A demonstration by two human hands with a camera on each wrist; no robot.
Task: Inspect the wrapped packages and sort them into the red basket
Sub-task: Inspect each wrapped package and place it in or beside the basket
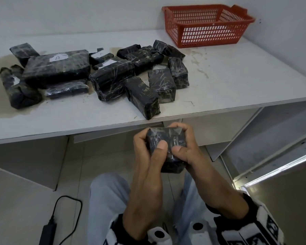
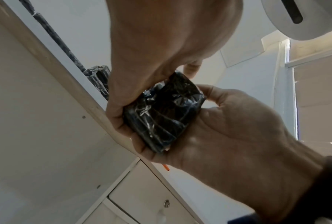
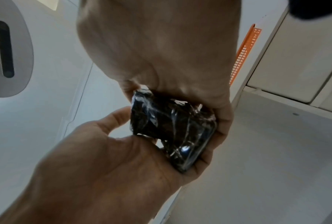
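Observation:
Both hands hold one small black plastic-wrapped package [image 1: 166, 138] below the table's front edge, over my lap. My left hand [image 1: 148, 145] grips its left side with the thumb pressed on top. My right hand [image 1: 185, 144] grips the right side, thumb also on top. The left wrist view shows the package [image 2: 161, 115] between the left hand [image 2: 151, 60] above and the right hand [image 2: 228, 128] below. In the right wrist view the package [image 3: 171, 128] sits between the right hand [image 3: 171, 60] and the left hand [image 3: 113, 151]. The red basket [image 1: 210, 35] stands empty at the table's far right.
Several black wrapped packages [image 1: 113, 75] lie heaped on the left and middle of the white table [image 1: 237, 76]; one [image 1: 141, 98] reaches the front edge. A white shelf unit [image 1: 272, 138] stands at right. A black charger with cable [image 1: 49, 228] lies on the floor.

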